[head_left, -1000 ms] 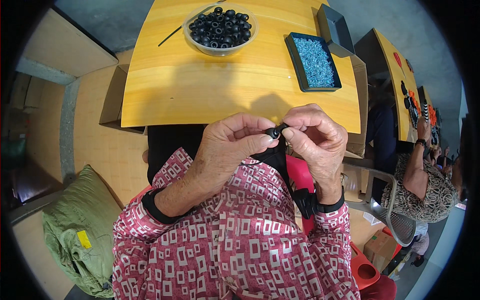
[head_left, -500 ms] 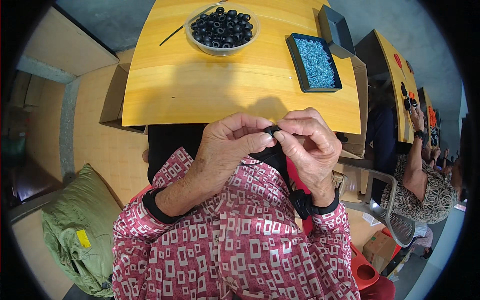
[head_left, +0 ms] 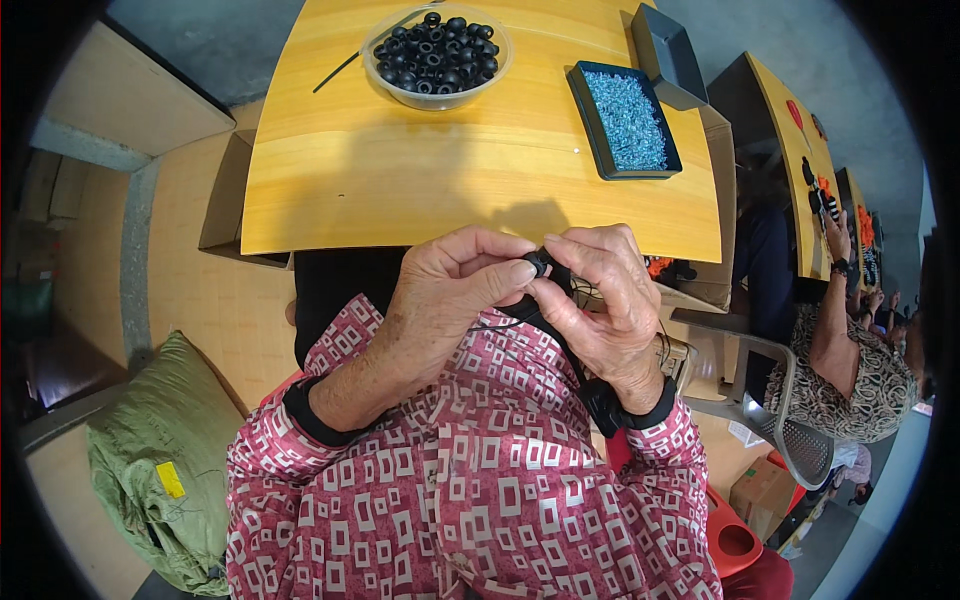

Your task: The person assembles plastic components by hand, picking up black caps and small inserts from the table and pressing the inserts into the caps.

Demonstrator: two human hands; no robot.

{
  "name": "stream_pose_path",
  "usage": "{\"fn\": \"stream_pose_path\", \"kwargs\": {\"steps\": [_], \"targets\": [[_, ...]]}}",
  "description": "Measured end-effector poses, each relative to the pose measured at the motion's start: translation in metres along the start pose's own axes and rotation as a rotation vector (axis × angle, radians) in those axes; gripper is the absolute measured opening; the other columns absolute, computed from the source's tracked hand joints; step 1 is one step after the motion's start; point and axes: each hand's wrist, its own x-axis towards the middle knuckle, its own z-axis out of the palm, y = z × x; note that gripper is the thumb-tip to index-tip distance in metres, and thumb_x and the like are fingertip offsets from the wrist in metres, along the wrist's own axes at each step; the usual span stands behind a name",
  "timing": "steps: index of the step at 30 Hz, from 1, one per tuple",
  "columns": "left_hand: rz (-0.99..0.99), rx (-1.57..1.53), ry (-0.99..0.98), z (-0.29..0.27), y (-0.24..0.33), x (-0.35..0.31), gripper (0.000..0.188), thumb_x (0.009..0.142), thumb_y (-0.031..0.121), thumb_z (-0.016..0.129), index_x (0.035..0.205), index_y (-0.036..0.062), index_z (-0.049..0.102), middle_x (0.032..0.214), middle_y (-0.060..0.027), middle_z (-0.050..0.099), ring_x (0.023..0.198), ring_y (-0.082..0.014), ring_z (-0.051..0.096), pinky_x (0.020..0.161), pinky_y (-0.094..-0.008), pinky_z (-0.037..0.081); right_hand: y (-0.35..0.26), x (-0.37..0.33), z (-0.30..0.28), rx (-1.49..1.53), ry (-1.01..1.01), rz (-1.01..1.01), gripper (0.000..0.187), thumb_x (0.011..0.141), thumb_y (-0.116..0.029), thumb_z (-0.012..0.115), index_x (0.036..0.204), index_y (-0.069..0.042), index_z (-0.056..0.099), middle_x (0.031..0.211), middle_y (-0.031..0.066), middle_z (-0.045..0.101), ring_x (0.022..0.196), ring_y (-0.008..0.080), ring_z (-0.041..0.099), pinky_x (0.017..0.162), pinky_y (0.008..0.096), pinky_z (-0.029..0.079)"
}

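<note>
Between both hands, just past the table's near edge, sits a small black bead. My left hand pinches it between thumb and fingertips. Close against it, my right hand is also closed, thumb and forefinger pressed at the bead's other side. Thin black cord trails below the fingers toward my lap and shows by the right hand too; where it meets the bead is covered by the fingertips. On the table ahead stands a clear bowl heaped with similar black beads.
On the yellow table, a black tray holds small blue beads, beside an empty dark tray. A dark thin stick lies by the bowl. A green sack stands left; a metal chair and another person are right.
My right hand has shifted slightly down and left, its fingers rolled over the bead. More loose cord shows beside it. The left hand keeps its pinch.
</note>
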Motion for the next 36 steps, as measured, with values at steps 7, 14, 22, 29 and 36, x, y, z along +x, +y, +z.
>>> {"fn": "stream_pose_path", "kwargs": {"steps": [7,14,22,29,36], "targets": [[0.012,0.046,-0.001,0.001,-0.004,0.002,0.018,0.088,0.006,0.064,0.105,0.0004,0.064,0.091,-0.0049,0.066,0.078,-0.0077,0.061,0.073,-0.0191,0.051,0.001,-0.001,-0.004,-0.142,-0.042,-0.115,0.035,0.066,0.0,0.076,0.098,0.003,0.064,0.087,0.0129,0.061,0.076,0.0255,0.058,0.065,0.0341,0.047],[-0.06,0.009,0.03,0.008,-0.001,0.004,0.017,0.089,0.009,0.063,0.104,0.0005,0.064,0.093,-0.0058,0.066,0.081,-0.0106,0.064,0.074,-0.0222,0.055,-0.002,-0.002,-0.007,-0.235,-0.086,-0.176,0.035,0.067,-0.002,0.075,0.099,0.006,0.062,0.085,0.0132,0.059,0.074,0.0258,0.056,0.064,0.0349,0.047],[-0.071,-0.029,-0.038,0.003,-0.007,0.006,0.017,0.09,0.011,0.062,0.103,-0.0001,0.064,0.093,-0.0075,0.066,0.082,-0.0119,0.065,0.074,-0.0226,0.055,0.002,-0.008,-0.005,-0.13,-0.114,-0.076,0.038,0.067,-0.007,0.076,0.102,0.001,0.063,0.082,0.0103,0.057,0.073,0.0244,0.055,0.065,0.0353,0.046],[-0.073,-0.012,-0.026,0.0,-0.011,0.001,0.016,0.09,0.01,0.062,0.102,-0.0009,0.064,0.092,-0.0083,0.067,0.081,-0.0116,0.065,0.072,-0.0214,0.055,0.002,-0.003,-0.006,-0.245,-0.207,-0.133,0.042,0.067,-0.016,0.077,0.102,0.002,0.063,0.079,0.0088,0.057,0.071,0.0235,0.055,0.064,0.0348,0.045],[-0.088,0.058,-0.057,-0.005,-0.014,-0.003,0.02,0.091,0.013,0.063,0.104,-0.0026,0.064,0.089,-0.0034,0.064,0.081,-0.0074,0.06,0.075,-0.0195,0.051,0.005,-0.005,-0.006,-0.364,-0.205,-0.313,0.041,0.068,-0.018,0.076,0.099,0.005,0.062,0.077,0.0096,0.056,0.069,0.0236,0.055,0.062,0.0342,0.046]]}}
